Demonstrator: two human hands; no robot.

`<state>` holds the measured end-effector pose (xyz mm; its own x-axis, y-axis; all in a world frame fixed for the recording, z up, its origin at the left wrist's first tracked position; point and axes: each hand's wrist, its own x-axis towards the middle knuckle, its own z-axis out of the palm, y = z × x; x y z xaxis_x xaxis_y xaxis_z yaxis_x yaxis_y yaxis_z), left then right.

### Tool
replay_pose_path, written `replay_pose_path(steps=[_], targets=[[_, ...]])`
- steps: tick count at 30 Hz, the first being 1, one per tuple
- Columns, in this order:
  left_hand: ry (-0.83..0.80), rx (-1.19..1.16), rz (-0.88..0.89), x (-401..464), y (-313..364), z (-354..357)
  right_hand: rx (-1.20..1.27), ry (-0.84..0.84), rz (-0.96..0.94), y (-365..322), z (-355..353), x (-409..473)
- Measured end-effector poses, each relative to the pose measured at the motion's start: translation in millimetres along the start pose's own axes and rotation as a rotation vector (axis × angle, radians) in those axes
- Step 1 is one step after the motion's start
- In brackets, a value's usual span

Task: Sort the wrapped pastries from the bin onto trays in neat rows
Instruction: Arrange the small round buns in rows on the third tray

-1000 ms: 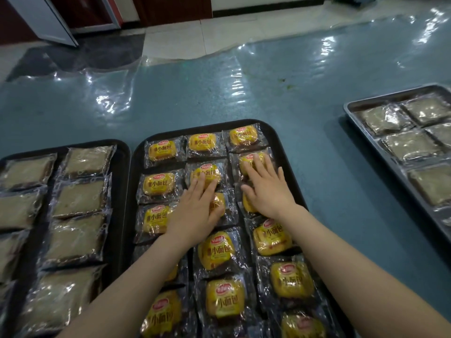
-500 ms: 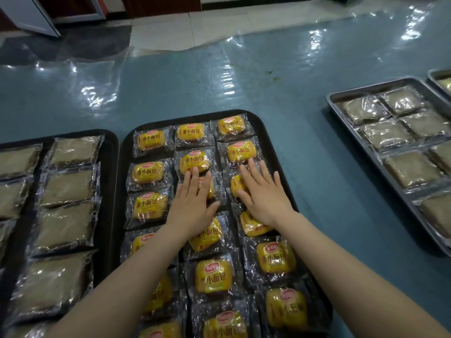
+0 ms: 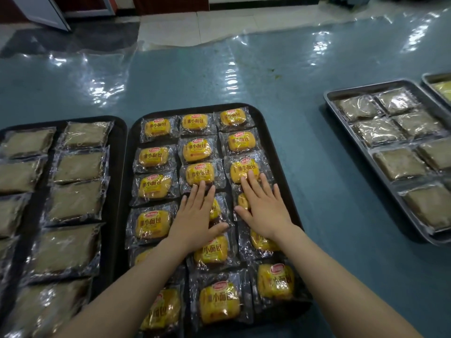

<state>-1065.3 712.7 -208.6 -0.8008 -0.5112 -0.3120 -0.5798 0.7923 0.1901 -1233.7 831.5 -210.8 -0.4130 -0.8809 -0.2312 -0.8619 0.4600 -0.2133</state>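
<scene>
A black tray point(image 3: 278, 157) in front of me holds three columns of yellow wrapped pastries point(image 3: 156, 187) in clear wrappers. My left hand point(image 3: 195, 215) lies flat, fingers straight, on a pastry in the middle column. My right hand point(image 3: 264, 207) lies flat on a pastry in the right column, fingertips touching the pastry point(image 3: 244, 168) above it. Both hands press down and grip nothing. The pastries under my palms are mostly hidden.
A second black tray point(image 3: 119, 147) on the left carries brown wrapped pastries point(image 3: 78, 167). A metal tray point(image 3: 341, 113) at the right holds more brown ones, with another metal tray point(image 3: 432, 78) behind it. All rest on a blue surface under glossy plastic film point(image 3: 219, 76).
Both hands have slid toward me down the tray, from the second and third rows to the fourth, staying flat on the pastries. The view has shifted, showing more of the right trays.
</scene>
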Motion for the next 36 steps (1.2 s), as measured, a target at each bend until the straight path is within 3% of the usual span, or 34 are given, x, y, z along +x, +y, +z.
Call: replay_pose_path(steps=[16, 24, 36], targets=[[0.069, -0.062, 0.021, -26.0, 13.9, -7.7, 0.055, 0.034, 0.032, 1.8, -6.4, -50.3], [-0.074, -0.103, -0.026, -80.1, 51.1, 28.3, 0.063, -0.015, 0.156, -14.4, 17.2, -94.1], [0.061, -0.008, -0.049, -90.5, 58.0, 41.8, 0.045, 0.054, 0.056, -3.2, 27.4, -124.4]])
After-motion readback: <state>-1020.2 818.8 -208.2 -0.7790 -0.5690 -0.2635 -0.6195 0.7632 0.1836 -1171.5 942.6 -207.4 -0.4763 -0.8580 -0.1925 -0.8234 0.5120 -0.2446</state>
